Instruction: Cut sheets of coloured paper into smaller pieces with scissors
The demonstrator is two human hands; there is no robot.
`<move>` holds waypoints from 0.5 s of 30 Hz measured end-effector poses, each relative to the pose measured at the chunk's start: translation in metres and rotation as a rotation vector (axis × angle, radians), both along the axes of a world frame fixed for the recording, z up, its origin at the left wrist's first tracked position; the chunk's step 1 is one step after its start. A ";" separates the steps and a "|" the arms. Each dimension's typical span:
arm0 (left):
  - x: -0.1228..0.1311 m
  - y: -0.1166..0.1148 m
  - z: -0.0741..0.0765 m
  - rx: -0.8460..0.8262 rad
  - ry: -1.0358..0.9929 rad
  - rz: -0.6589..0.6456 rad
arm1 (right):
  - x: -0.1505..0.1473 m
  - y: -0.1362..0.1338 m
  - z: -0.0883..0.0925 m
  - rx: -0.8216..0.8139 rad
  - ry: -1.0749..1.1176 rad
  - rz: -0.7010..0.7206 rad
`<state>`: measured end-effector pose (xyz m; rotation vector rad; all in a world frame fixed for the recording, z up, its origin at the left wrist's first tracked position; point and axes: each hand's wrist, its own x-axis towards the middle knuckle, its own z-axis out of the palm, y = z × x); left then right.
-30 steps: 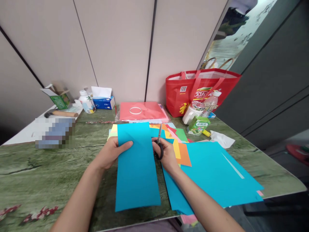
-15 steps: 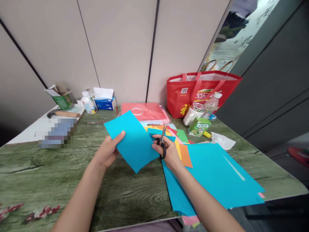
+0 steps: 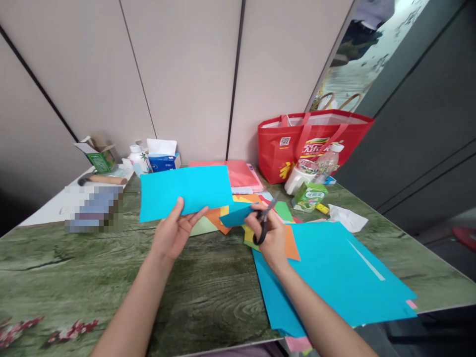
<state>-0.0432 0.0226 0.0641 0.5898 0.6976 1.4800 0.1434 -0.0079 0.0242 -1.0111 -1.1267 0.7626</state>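
Note:
My left hand (image 3: 176, 228) pinches the lower edge of a blue sheet of paper (image 3: 189, 191), thumb in front, other fingers stretched behind or below it. In my right hand (image 3: 269, 230) are black-handled scissors (image 3: 262, 223), blades pointing up and away. That same hand also pinches a smaller blue paper piece (image 3: 236, 216). Beneath the hands lie coloured paper pieces (image 3: 292, 240) in orange, yellow and green. To the right, large blue sheets (image 3: 334, 267) are stacked, with a thin pale strip (image 3: 366, 260) on top.
At the back stand a red shopping bag (image 3: 275, 153), a white mug (image 3: 296, 179), a plastic bottle (image 3: 329, 163) and a green carton (image 3: 310, 196). Red folders (image 3: 243, 173) lie by the wall. Left are a tissue box (image 3: 165, 162), a white bottle (image 3: 140, 161) and a hammer (image 3: 107, 179).
My left hand has turned the blue sheet so it lies lengthwise, moving it left and away from the scissors. My right hand has shifted slightly right, the small blue piece still in it.

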 end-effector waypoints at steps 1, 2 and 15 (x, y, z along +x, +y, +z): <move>0.002 -0.001 0.001 0.018 -0.026 -0.007 | -0.005 -0.004 0.000 -0.056 -0.033 0.196; 0.004 -0.002 0.002 0.038 -0.050 -0.011 | -0.010 -0.007 -0.002 -0.111 -0.057 0.394; 0.039 -0.024 -0.016 0.032 -0.056 -0.082 | -0.035 -0.022 -0.009 -0.234 -0.005 0.758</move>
